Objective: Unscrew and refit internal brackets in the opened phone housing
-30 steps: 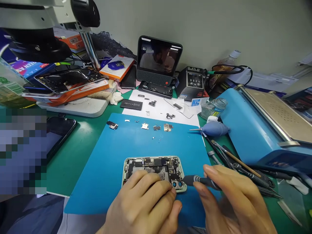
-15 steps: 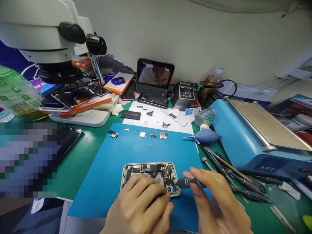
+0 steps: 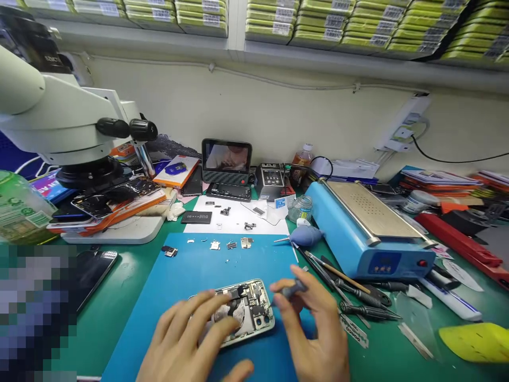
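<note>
An opened phone (image 3: 254, 305), its circuit board and two camera lenses exposed, lies slightly turned on the blue mat (image 3: 159, 297). My left hand (image 3: 191, 334) rests over its left part with the fingers spread, hiding that end. In my right hand (image 3: 314, 323), a dark screwdriver (image 3: 295, 288) is pinched between thumb and fingers, just beside the phone's right edge. Its tip is too blurred to place exactly. Farther up the mat sit small metal pieces, among them a bracket (image 3: 246, 243) and a little part with a black flex (image 3: 170, 251).
A white sheet (image 3: 234, 225) behind the mat bears a black battery (image 3: 196, 217) and small parts. On the right are a blue air blower (image 3: 306, 236), several tools, a razor blade (image 3: 354, 331) and a blue heating plate machine (image 3: 358, 233). A microscope (image 3: 79, 127) overhangs the left.
The view has tilted upward, showing a shelf. My left hand's fingers have spread and moved off the camera end. The phone is turned a little, and the screwdriver is still in my right hand.
</note>
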A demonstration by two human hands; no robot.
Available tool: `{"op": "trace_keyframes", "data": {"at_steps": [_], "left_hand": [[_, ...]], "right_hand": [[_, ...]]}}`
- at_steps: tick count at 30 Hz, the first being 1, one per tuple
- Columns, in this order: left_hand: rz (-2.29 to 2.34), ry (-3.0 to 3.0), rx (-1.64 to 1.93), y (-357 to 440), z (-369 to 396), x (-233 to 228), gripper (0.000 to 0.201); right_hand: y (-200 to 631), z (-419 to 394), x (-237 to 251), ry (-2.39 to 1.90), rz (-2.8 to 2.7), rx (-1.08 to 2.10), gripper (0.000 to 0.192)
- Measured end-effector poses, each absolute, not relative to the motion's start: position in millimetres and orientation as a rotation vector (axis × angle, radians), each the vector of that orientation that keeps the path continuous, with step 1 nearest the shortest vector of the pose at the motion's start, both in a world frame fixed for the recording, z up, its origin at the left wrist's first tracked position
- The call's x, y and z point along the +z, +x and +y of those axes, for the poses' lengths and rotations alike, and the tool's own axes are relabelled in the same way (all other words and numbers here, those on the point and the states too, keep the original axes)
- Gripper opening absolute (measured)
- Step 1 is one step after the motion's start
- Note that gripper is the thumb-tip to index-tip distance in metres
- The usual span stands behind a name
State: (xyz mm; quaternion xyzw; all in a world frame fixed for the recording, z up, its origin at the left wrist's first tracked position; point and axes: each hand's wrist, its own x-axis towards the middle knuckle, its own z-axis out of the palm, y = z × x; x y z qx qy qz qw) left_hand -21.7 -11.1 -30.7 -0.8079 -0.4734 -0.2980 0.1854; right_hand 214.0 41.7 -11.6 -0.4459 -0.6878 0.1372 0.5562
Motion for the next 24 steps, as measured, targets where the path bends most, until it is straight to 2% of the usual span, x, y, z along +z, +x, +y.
{"op": "trace_keyframes", "data": {"at_steps": [4, 8, 11, 15, 24], "left_hand": [[-1.444, -2.294, -0.661, -41.0, -2.6, -49.1, 0.048], [-1.628, -2.423, -0.713, -40.4, -2.7, -56.5, 0.041], [-1.689, -2.494, -0.728, -39.9, -0.1, -51.3, 0.039], [-1.607, -2.552, -0.704, -44.5, 6.3, -45.9, 0.040], [-1.562, -2.528, -0.712, -47.4, 3.7, -50.5, 0.036]], "right_hand": [[223.7, 49.2, -1.5, -1.203, -1.386, 0.452, 0.044], [231.4, 63.8, 3.1, -1.349, -1.321, 0.522, 0.050], [233.8, 71.2, 1.1, -1.440, -1.361, 0.543, 0.047], [233.1, 76.5, -2.9, -1.481, -1.442, 0.585, 0.038], [231.0, 81.9, -6.2, -1.482, -1.450, 0.626, 0.036]]}}
